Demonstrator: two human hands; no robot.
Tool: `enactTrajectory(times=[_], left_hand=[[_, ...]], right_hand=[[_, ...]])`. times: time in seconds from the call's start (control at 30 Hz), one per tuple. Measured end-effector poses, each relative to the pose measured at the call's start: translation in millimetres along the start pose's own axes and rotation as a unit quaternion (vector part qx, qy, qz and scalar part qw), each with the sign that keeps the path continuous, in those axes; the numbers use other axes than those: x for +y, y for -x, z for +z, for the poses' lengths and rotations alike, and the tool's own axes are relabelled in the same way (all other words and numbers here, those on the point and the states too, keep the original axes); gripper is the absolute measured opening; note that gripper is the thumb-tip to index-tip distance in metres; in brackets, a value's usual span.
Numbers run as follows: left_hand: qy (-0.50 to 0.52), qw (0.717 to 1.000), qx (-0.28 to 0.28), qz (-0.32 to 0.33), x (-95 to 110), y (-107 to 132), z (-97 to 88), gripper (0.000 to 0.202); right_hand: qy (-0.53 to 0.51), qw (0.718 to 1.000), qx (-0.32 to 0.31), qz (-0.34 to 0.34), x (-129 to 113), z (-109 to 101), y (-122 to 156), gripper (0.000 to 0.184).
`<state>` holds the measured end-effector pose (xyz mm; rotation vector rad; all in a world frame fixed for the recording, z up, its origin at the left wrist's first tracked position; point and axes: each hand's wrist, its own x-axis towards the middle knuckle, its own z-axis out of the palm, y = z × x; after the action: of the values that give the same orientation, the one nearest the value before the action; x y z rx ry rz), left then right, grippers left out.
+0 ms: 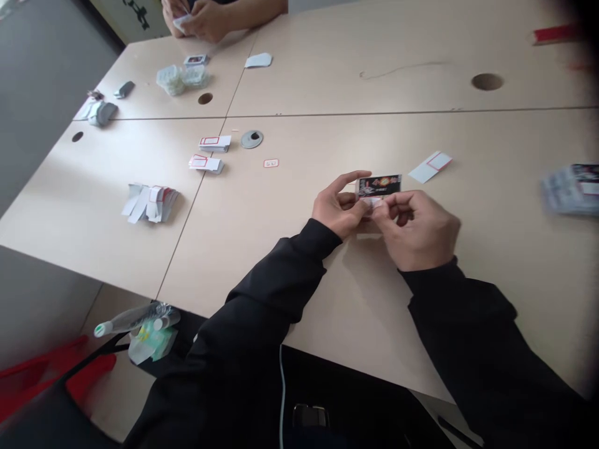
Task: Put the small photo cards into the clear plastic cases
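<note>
A small black printed card [380, 186] with orange and white lettering is in my left hand [339, 206], its fingers closed around the left side. My right hand [418, 227] is closed in a pinch at the card's lower edge, where a small white piece [373, 202] shows between the fingertips of both hands. Whether that piece is joined to the card, I cannot tell. Beyond my right hand lies a white paper strip [430, 166] with a red-bordered label on it. A separate small red-bordered label [271, 163] lies on the table to the left.
White paper strips [152, 202] lie in a pile at left, near two small stacks [206, 164] [215, 143]. Blurred cards [571, 190] are stacked at right. Across the table [281, 249], a person's hands [201, 19] hold something white, near clear plastic containers [171, 80]. A bottle [126, 320] lies below the table's edge.
</note>
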<state>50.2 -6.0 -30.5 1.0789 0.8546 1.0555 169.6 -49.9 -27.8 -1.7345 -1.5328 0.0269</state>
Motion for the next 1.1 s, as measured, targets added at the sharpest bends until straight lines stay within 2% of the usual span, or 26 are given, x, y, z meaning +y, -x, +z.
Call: enactTrajectory(times=[0.13, 0.33, 0.6, 0.7, 1.1], left_hand=[[0.035, 0.999, -0.009, -0.008, -3, 0, -1.1, 0.046], [0.035, 0.999, -0.016, -0.019, -4, 0, -2.8, 0.045], [0.003, 1.000, 0.001, 0.023, -3, -2, -1.5, 0.041], [0.010, 1.000, 0.012, 0.013, 0, -4, -1.7, 0.044], [0.027, 0.999, 0.017, -0.015, 8, -3, -1.4, 0.052]], right_hand=[[-0.007, 0.999, -0.006, 0.039, -1, -1, 0, 0.013], [0.003, 0.997, -0.024, 0.079, -4, -7, -2, 0.013], [-0.025, 0.999, -0.023, 0.023, -2, -1, -4, 0.020], [-0.038, 0.999, -0.020, 0.002, -1, 0, -6, 0.019], [-0.039, 0.998, -0.033, 0.037, -3, 1, -7, 0.013]])
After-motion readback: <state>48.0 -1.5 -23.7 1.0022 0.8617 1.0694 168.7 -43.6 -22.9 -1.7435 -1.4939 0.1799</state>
